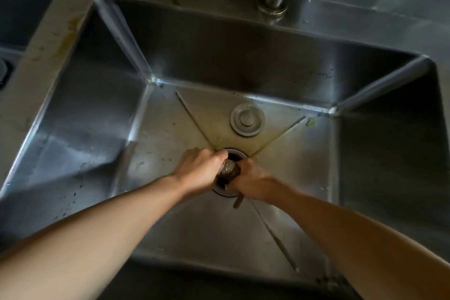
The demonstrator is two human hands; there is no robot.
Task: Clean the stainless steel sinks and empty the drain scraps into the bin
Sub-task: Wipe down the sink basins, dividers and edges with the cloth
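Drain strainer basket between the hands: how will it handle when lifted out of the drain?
Probably stiff: the drain strainer basket looks like metal mesh. Likely slippery, since it looks grimy and the sink floor is stained. It may tip and spill scraps if tilted. The left hand and right hand both grip it, which should steady it.

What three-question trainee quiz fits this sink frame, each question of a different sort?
1. True or false: the round drain stopper sits in the drain opening.
2. Which object do both hands hold? A) faucet B) drain strainer basket C) sponge
3. Fill in: a pale green food scrap lies on the sink floor near the far ____ corner.

Key: 1. False: it lies on the sink floor beyond the opening. 2. B: the left hand and right hand grip it over the opening. 3. right.
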